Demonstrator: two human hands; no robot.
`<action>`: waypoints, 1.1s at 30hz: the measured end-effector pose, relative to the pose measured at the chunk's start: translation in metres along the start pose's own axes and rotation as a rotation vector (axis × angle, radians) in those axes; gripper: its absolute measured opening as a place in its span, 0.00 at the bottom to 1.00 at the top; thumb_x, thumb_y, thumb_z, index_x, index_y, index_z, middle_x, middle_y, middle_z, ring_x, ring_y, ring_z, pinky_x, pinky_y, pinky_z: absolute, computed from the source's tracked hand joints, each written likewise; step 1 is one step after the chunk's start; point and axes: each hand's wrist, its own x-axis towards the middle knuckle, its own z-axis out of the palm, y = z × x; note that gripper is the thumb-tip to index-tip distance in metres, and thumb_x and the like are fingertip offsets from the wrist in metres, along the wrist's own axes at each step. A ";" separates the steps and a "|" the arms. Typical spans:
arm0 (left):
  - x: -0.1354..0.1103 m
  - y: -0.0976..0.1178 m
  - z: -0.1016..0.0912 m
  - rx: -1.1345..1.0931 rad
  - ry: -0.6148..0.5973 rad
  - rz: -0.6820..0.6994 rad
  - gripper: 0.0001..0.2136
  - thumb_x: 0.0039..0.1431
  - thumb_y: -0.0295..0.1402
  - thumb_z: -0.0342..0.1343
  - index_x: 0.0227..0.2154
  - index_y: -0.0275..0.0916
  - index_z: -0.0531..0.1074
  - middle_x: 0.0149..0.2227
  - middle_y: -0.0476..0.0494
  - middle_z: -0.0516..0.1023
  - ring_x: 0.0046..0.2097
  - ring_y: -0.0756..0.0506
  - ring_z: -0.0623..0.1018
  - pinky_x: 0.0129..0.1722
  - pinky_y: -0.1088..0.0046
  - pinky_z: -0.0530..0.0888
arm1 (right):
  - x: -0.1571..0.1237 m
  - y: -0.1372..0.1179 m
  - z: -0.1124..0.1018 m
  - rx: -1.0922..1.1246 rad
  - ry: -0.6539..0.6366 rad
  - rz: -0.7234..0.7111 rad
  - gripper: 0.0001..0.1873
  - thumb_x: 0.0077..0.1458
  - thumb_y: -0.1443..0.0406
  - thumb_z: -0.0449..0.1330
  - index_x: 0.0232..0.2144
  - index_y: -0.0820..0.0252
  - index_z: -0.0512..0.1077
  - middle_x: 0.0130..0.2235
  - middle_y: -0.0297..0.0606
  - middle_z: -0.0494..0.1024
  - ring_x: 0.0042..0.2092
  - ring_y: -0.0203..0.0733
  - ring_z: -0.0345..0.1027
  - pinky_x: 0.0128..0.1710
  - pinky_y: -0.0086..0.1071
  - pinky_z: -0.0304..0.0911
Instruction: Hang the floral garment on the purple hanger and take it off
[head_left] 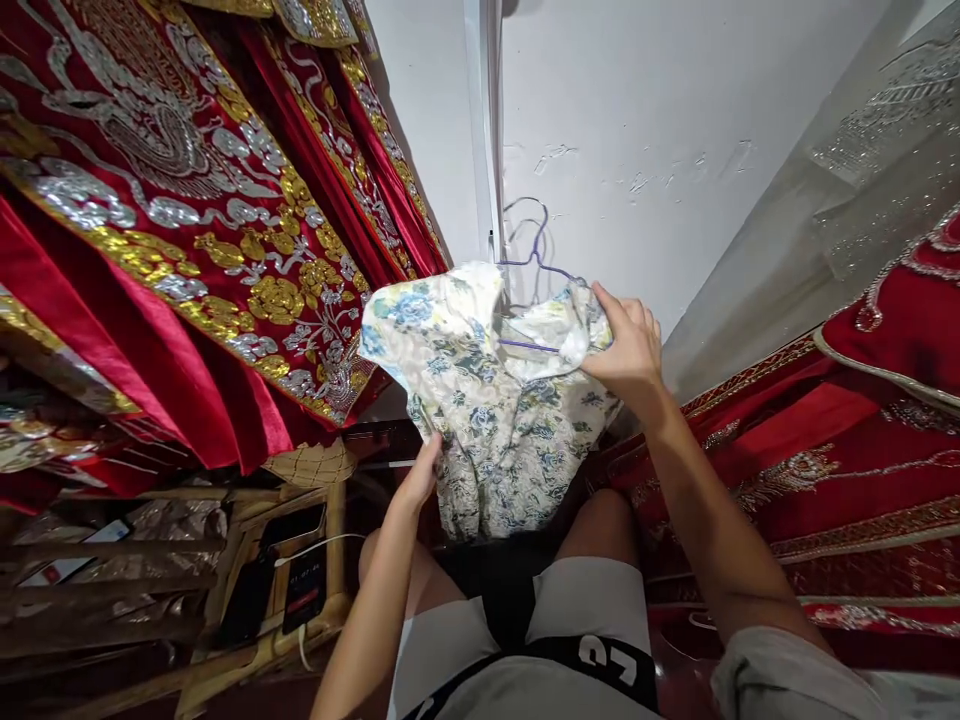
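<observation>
A white blouse with blue and yellow flowers (480, 420) hangs in front of me, its neckline facing up. A purple hanger (555, 268) runs through the neck, and its hook points toward the wall. My right hand (628, 345) is closed on the bunched right shoulder of the blouse, beside the hanger's end. Lower down on the left, my left hand (421, 475) grips the blouse's side edge with the thumb in front; its other fingers are hidden behind the cloth. The left shoulder spreads out flat, away from the hanger.
Red and gold embroidered cloths (247, 240) hang at the left, and more red beaded fabric (810, 470) at the right. A white wall (615, 110) stands behind the hanger. Phones, one of them a lit phone (305, 592), and a white cable lie on a bamboo stand (336, 545) at lower left.
</observation>
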 end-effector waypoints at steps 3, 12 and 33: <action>-0.016 -0.021 -0.011 0.089 0.031 0.031 0.38 0.38 0.49 0.75 0.54 0.41 0.74 0.59 0.35 0.78 0.68 0.30 0.69 0.70 0.54 0.63 | 0.009 -0.025 0.005 0.022 -0.057 -0.064 0.52 0.45 0.63 0.66 0.72 0.48 0.56 0.58 0.48 0.68 0.60 0.69 0.60 0.60 0.63 0.54; -0.061 -0.055 0.005 -0.120 0.116 -0.107 0.36 0.41 0.45 0.75 0.56 0.41 0.74 0.58 0.36 0.79 0.66 0.32 0.71 0.68 0.55 0.66 | -0.127 -0.047 0.055 0.647 0.062 0.333 0.16 0.62 0.53 0.57 0.44 0.54 0.75 0.47 0.45 0.79 0.51 0.54 0.71 0.54 0.47 0.65; -0.085 -0.036 0.018 -0.175 -0.051 -0.267 0.39 0.36 0.42 0.77 0.56 0.40 0.76 0.58 0.35 0.80 0.63 0.30 0.74 0.66 0.53 0.69 | -0.164 -0.085 0.107 1.086 -0.444 0.645 0.17 0.62 0.48 0.58 0.37 0.54 0.65 0.26 0.29 0.67 0.28 0.38 0.63 0.29 0.30 0.60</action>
